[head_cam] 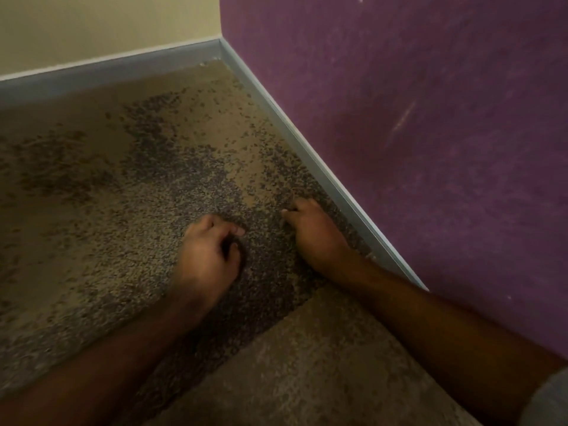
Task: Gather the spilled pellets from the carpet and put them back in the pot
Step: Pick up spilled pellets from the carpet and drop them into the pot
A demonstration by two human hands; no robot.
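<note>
Small dark pellets (172, 167) lie scattered in thick patches over the tan carpet (76, 216), densest around my hands and thinner toward the room corner. My left hand (209, 253) rests on the pellets with its fingers curled inward, thumb tip meeting the fingers, and dark pellets show inside the curl. My right hand (310, 229) lies palm down on the pellets close to the baseboard, fingers bent and pointing left. No pot is in view.
A grey-blue baseboard (307, 149) runs along a purple wall (415, 133) on the right and a cream wall (92, 26) at the back, meeting in a corner. A bare strip of carpet (307, 364) lies between my forearms.
</note>
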